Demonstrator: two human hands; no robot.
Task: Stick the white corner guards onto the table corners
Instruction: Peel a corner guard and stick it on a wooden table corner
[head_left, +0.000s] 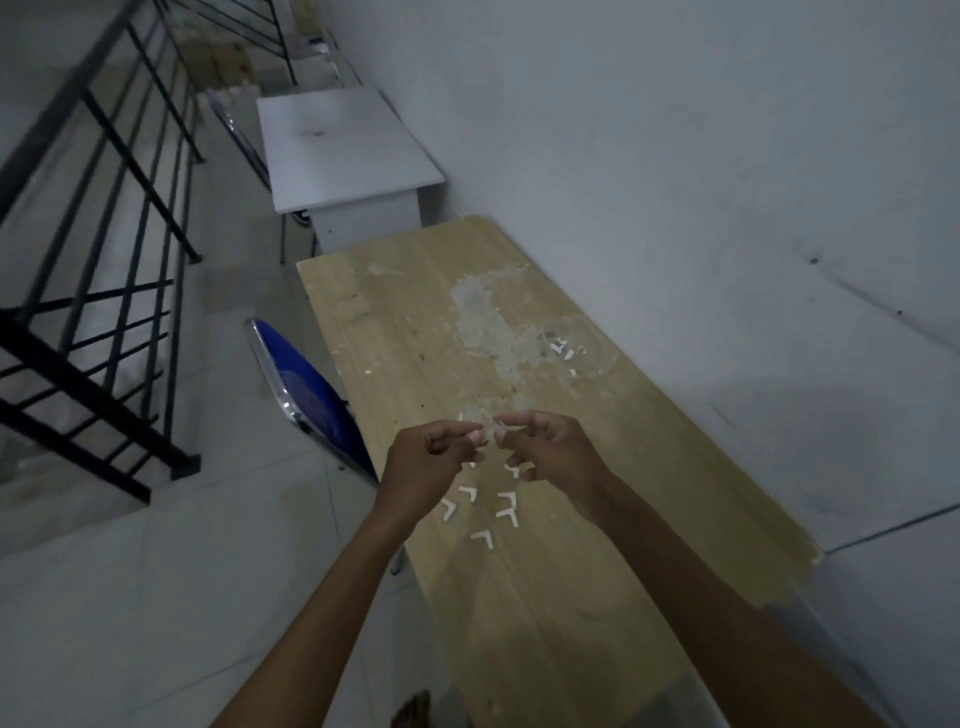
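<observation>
You held both hands above the wooden bench (545, 597), your left hand (423, 462) and right hand (550, 457) each pinching one small white corner guard (485, 428) between fingertips, the grip of each pressed onto that piece. More corner guards (506, 512) lay loose on the bench just near of your hands. A clear bag (576, 345) sat farther off toward the wall. A blue chair (306, 400) stood left of the bench, a white desk (345, 150) beyond.
</observation>
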